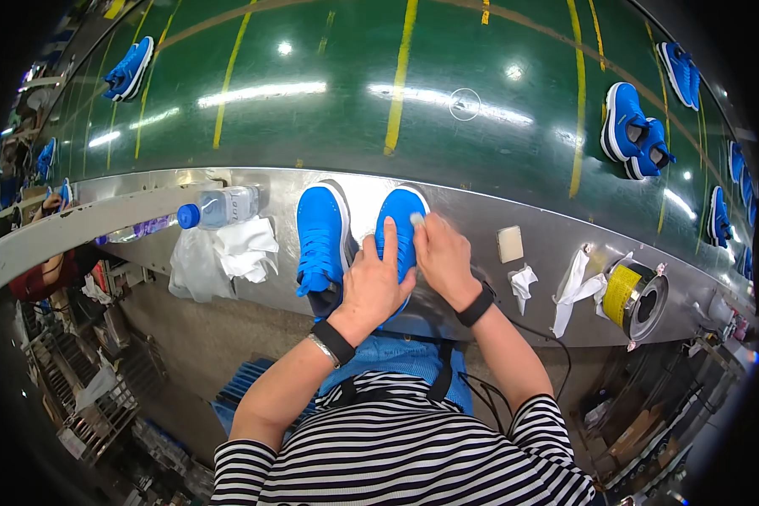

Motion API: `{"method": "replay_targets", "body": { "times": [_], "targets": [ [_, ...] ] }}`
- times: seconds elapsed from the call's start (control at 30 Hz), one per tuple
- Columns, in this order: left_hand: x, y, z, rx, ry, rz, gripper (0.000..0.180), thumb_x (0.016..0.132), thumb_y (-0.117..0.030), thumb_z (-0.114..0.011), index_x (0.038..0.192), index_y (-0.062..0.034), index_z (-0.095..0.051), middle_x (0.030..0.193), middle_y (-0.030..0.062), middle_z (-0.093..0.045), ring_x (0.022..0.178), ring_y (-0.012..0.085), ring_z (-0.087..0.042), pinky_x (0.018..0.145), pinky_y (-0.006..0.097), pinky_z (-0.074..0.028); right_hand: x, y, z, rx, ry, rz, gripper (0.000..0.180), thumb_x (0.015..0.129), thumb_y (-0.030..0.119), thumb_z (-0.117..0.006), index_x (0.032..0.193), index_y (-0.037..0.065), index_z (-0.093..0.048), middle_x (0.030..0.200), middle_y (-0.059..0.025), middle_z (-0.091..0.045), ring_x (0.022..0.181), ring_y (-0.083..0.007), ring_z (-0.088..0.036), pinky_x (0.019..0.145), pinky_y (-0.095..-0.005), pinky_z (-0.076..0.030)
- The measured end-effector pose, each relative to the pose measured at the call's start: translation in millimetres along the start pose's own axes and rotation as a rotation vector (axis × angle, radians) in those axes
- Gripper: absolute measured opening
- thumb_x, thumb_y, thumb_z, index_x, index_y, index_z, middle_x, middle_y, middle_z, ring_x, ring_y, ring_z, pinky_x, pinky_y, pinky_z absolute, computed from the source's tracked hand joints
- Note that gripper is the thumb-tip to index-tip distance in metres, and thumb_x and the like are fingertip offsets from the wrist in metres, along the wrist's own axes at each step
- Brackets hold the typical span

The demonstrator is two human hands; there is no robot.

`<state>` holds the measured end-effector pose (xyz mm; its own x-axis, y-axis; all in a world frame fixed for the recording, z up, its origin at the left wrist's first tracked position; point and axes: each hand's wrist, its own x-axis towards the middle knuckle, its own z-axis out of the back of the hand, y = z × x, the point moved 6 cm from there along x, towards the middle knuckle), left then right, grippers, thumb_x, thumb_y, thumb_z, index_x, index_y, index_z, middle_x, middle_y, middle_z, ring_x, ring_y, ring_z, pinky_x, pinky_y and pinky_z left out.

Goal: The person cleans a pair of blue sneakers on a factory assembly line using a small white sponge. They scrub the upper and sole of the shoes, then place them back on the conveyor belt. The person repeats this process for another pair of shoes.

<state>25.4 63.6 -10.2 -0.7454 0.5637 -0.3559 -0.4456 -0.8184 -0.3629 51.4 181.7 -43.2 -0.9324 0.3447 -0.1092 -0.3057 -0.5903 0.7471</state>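
Note:
Two blue sneakers with white soles lie side by side, toes pointing away from me, on the metal ledge. My left hand [369, 287] grips the right sneaker [403, 205], its index finger stretched over the laces and its thumb along the side. At the outer edge of that sneaker's toe, my right hand [444, 258] pinches a small white piece [417, 219], perhaps a cloth or an eraser; its kind is unclear. The left sneaker [319, 232] rests untouched beside my left hand, its laces tied. My hands cover the heel of the right sneaker.
Beyond the ledge runs a green conveyor belt [329, 126] bearing more blue sneakers [634, 135]. A plastic bottle [228, 207] and white crumpled cloth [246, 250] lie to the left. A pale block [509, 244], white scraps [575, 287] and a yellow-labelled metal can [629, 295] lie right.

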Motion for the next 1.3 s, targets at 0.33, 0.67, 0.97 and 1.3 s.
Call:
{"method": "replay_targets", "body": {
  "times": [0.33,0.67,0.97,1.3],
  "targets": [
    [1.2,0.7,0.5,0.0,0.011,-0.001,0.087,0.072,-0.03,-0.071,0.141,-0.0001,-0.027,0.109,0.0245,-0.049,0.085,0.0382,-0.06,0.07,0.043,-0.053,5.8,2.7,-0.4,-0.037,-0.016,0.033,0.015,0.091,0.019,-0.051,0.084,0.006,-0.05,0.074,-0.0143,-0.058,0.065,-0.0369,-0.059,0.055,-0.0483,-0.045],
    [1.7,-0.1,1.3,-0.006,0.014,0.011,0.087,0.072,-0.029,-0.071,0.141,-0.0006,-0.027,0.109,0.0248,-0.049,0.085,0.0382,-0.06,0.067,0.043,-0.054,2.4,0.2,0.7,-0.066,-0.023,0.018,0.013,0.088,0.017,-0.055,0.082,0.007,-0.05,0.072,-0.0134,-0.057,0.063,-0.0361,-0.058,0.053,-0.0466,-0.045],
    [-0.8,0.4,0.3,0.006,-0.023,-0.017,0.087,0.072,-0.028,-0.072,0.141,-0.0008,-0.027,0.11,0.0248,-0.048,0.085,0.0381,-0.06,0.068,0.043,-0.053,-9.0,-3.7,1.3,-0.054,-0.004,0.066,0.014,0.088,0.018,-0.055,0.082,0.006,-0.051,0.07,-0.013,-0.057,0.062,-0.0353,-0.059,0.052,-0.0457,-0.045],
    [-0.1,1.0,0.1,0.005,-0.032,-0.008,0.087,0.071,-0.029,-0.072,0.141,-0.0021,-0.028,0.109,0.0242,-0.049,0.084,0.0375,-0.06,0.068,0.043,-0.053,-11.6,-5.7,3.7,0.019,0.057,0.037,0.019,0.089,0.021,-0.054,0.078,0.006,-0.051,0.07,-0.0141,-0.058,0.062,-0.0363,-0.058,0.053,-0.0465,-0.044]
  ]
}}
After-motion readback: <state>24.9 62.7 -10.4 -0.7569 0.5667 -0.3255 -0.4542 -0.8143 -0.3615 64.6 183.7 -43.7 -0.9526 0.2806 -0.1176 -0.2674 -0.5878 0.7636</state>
